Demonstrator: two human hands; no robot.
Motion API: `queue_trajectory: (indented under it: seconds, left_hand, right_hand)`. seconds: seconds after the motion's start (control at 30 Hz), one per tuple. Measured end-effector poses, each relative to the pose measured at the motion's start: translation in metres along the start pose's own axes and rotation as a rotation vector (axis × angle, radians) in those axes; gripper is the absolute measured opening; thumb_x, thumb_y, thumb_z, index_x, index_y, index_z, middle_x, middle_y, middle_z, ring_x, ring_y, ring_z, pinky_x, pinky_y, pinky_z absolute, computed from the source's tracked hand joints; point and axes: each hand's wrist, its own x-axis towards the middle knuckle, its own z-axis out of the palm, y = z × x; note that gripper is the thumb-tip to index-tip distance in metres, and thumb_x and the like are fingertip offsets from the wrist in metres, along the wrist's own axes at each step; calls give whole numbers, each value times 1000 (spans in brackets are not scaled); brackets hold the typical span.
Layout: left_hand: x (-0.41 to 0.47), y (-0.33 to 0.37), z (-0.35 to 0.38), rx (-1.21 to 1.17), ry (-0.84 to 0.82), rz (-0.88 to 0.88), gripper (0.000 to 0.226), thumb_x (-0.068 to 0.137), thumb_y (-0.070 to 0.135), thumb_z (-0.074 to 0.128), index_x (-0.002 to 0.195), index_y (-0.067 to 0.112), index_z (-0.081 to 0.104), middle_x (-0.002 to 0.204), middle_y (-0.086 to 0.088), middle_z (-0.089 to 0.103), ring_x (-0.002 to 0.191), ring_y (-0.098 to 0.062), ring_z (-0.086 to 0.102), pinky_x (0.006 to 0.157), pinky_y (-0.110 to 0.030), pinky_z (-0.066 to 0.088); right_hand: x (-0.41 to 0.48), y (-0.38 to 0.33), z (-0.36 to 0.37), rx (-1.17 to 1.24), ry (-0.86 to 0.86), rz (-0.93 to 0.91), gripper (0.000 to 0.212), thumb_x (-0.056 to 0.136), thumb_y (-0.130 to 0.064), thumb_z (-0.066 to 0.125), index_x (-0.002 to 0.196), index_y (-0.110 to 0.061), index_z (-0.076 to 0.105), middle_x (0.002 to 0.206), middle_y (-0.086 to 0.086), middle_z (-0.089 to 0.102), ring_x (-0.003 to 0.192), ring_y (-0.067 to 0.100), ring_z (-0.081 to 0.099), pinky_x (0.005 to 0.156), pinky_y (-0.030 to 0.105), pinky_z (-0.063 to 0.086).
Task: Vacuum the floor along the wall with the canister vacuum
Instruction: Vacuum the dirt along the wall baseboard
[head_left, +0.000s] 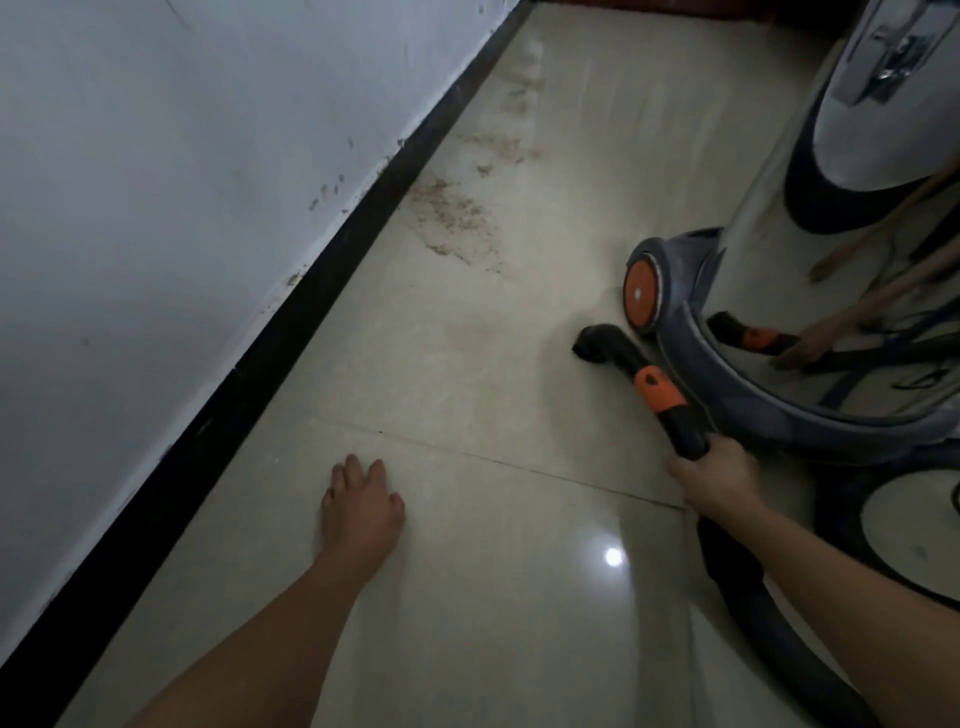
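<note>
Gripping the black wand (685, 434) of the canister vacuum (763, 249) near its lower end, the right hand (714, 480) sits at the right of the frame, closed firmly round the tube. Just above that grip an orange collar (658, 389) rings the wand, and beyond it the black nozzle (597, 347) rests on or just over the floor (467, 597), right beside the canister's orange wheel (640, 293). The canister itself — a shiny steel drum on a grey-blue base — fills the upper right and right edge. A dark hose (763, 613) curves away from below the right hand toward the lower right corner.

At lower centre the left hand (361, 506) reaches out over the pale tiles with its fingers (353, 470) loosely spread and holding nothing; whether the palm touches the floor cannot be told.

Running diagonally from the lower left to the top centre is a black baseboard (260, 358), with the white, scuffed wall (182, 156) above it. Scattered brownish dust (457, 218) lies on the tiles beside the baseboard in the upper middle of the frame — well apart from the nozzle. A bright spot of reflected light (613, 557) shows on the glossy floor between the two forearms.
</note>
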Motion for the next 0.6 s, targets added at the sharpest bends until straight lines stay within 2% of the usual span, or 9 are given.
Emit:
queue_trajectory:
  seconds: [0.13, 0.27, 0.37, 0.43, 0.6]
  left_hand:
    - [-1, 1, 1, 17, 14, 2, 55, 98, 35, 39, 148, 15, 27, 159, -17, 13, 146, -32, 13, 114, -39, 22]
    - [5, 3, 3, 26, 60, 10, 48, 98, 35, 40, 140, 13, 36, 154, -18, 21, 142, -33, 19, 112, -40, 24]
    - [17, 6, 5, 25, 124, 16, 44, 98, 31, 40, 136, 9, 41, 152, -21, 25, 141, -34, 21, 112, -41, 23]
    - [31, 11, 5, 3, 160, 24, 44, 97, 28, 41, 136, 7, 43, 151, -22, 27, 141, -34, 22, 112, -41, 22]
    - [81, 32, -6, -22, 220, 61, 46, 97, 26, 42, 138, 6, 40, 155, -23, 22, 144, -34, 16, 115, -41, 17]
  right_hand:
    - [20, -26, 7, -9, -39, -9, 25, 70, -29, 71, 90, -18, 63, 71, 9, 67, 63, 28, 65, 61, 32, 53]
    - [29, -35, 12, -2, 34, 66, 30, 72, -30, 70, 98, -16, 63, 77, 12, 67, 68, 30, 66, 67, 35, 54]
    - [17, -34, 27, -62, -23, -39, 25, 68, -34, 70, 87, -20, 62, 66, 4, 65, 60, 23, 63, 54, 27, 44]
    - [9, -27, 34, -62, -58, -80, 22, 66, -35, 68, 81, -24, 58, 60, 0, 63, 56, 19, 62, 50, 26, 43]
    - [34, -19, 18, 47, 79, -9, 25, 70, -30, 71, 89, -21, 57, 75, 8, 66, 63, 28, 66, 62, 36, 55]
